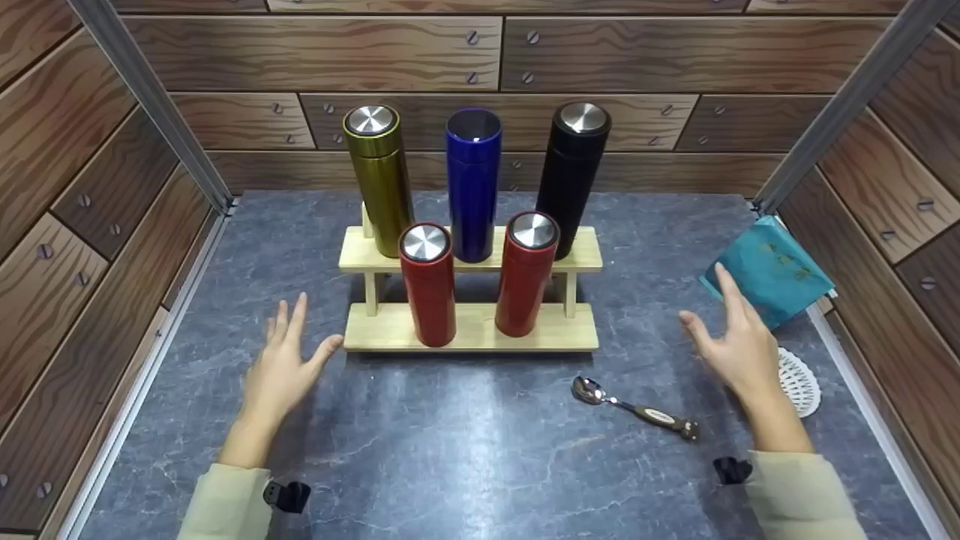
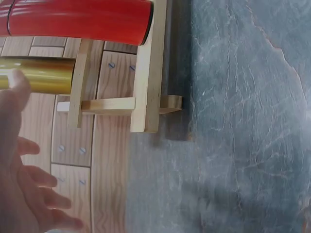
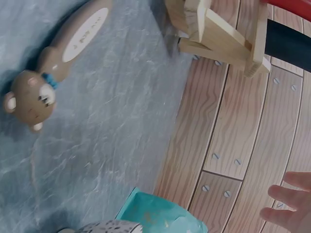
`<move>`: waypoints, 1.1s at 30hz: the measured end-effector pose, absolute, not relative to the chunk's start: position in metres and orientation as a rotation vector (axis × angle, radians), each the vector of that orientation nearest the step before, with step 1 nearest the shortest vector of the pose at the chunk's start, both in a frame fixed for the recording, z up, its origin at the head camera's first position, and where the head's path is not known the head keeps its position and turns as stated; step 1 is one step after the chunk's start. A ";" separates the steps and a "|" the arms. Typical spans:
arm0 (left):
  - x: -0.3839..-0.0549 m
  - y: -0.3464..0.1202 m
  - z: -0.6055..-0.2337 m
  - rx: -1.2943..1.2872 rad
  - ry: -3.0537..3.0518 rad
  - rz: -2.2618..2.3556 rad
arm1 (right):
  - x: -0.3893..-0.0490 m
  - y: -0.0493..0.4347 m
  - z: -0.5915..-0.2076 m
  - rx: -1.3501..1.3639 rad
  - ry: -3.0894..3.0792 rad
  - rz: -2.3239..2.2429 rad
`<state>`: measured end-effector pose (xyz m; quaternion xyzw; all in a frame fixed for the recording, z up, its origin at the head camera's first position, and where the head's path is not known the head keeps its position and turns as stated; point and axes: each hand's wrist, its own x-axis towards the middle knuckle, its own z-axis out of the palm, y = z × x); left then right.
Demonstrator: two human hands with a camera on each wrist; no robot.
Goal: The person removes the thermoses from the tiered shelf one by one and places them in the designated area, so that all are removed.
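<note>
My left hand (image 1: 281, 371) hovers left of a two-tier wooden rack (image 1: 472, 341), fingers spread and holding nothing. Its thumb points toward the rack's lower shelf. My right hand (image 1: 739, 349), likewise spread and without a thing in it, is between a spoon (image 1: 637, 409) and a teal pouch (image 1: 772, 270); the index finger overlaps the pouch in the head view. On the upper shelf stand a gold thermos (image 1: 384, 195), a blue thermos (image 1: 473, 187) and a black thermos (image 1: 571, 180). Two red thermoses stand below, a left one (image 1: 430, 300) and a right one (image 1: 526, 285).
A white woven coaster (image 1: 799, 382) lies beside the right wrist, partly hidden by it. The spoon's brown handle ends in a bear head (image 3: 34, 99). Wood-patterned walls (image 1: 480, 56) and metal posts (image 1: 150, 97) enclose the grey marbled table (image 1: 450, 450).
</note>
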<state>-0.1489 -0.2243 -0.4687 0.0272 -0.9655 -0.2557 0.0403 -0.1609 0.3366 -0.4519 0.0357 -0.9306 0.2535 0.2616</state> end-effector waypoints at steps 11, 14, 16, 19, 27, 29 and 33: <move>-0.158 -0.232 -0.488 0.256 -2.779 -1.243 | -0.178 0.326 -0.442 0.129 -2.436 0.769; -0.159 -0.234 -0.495 0.302 -2.737 -1.344 | -0.183 0.323 -0.439 0.150 -2.420 0.786; -0.161 -0.235 -0.499 0.315 -2.686 -1.429 | -0.187 0.320 -0.437 0.170 -2.399 0.820; -0.163 -0.235 -0.504 0.335 -2.603 -1.543 | -0.193 0.316 -0.434 0.200 -2.369 0.877; -0.174 -0.233 -0.518 0.417 -2.424 -1.825 | -0.205 0.301 -0.422 0.203 -2.327 1.161; -0.176 -0.232 -0.522 0.435 -2.378 -1.890 | -0.207 0.296 -0.417 0.202 -2.324 1.222; -0.180 -0.231 -0.532 0.453 -2.271 -2.021 | -0.206 0.282 -0.400 0.226 -2.292 1.346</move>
